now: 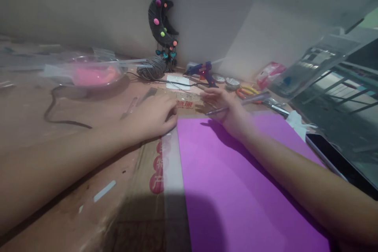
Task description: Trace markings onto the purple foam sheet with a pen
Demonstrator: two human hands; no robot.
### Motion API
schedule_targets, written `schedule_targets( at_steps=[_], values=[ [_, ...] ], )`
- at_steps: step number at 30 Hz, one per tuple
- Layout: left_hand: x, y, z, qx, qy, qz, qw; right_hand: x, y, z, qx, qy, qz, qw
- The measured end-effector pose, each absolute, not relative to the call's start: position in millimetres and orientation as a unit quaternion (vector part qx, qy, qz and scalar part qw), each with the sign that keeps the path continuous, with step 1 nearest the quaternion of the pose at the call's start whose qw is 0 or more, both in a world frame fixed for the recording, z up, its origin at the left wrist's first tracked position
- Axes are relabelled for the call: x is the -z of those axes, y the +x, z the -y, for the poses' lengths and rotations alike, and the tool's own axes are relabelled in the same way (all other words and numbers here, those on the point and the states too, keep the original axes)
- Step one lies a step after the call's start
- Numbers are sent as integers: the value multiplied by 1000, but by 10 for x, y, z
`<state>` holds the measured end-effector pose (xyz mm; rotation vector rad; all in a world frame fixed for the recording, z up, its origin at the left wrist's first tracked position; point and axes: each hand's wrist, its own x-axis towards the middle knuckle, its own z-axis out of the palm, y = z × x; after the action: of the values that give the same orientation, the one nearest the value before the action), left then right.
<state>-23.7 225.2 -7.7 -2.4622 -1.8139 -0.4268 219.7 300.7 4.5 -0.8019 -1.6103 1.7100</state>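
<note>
A purple sheet [224, 173], its top edge near both hands, lies over a cardboard piece [144, 185] with red printing. My left hand [161, 114] rests on the cardboard at the sheet's top left corner. Its fingers are curled and closed, and whatever may be under them is hidden. Above the sheet's top edge, my right hand [226, 108] holds a slim pen [256, 97] slanting across the palm, the narrow end pointing left. Motion blurs the right fingers. My right forearm crosses over the sheet.
Along the wall stand a pink-filled clear bowl [94, 75], grey yarn [152, 67], a blue glue gun [203, 73] and orange-handled pliers [246, 91]. A phone [339, 161] lies right of the sheet. A moon ornament [161, 19] hangs on the wall. A white strip [104, 191] lies left.
</note>
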Motion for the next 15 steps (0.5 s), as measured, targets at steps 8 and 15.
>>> schedule_targets(
  at_steps=[8,15],
  values=[
    [143,-186,-2211,224,-820,526,-11,-45,2216,-2970,-414,-313,772,366],
    [181,-121,-2177,219,-809,543,-44,-142,2097,-3045,-466,-351,781,225]
  ],
)
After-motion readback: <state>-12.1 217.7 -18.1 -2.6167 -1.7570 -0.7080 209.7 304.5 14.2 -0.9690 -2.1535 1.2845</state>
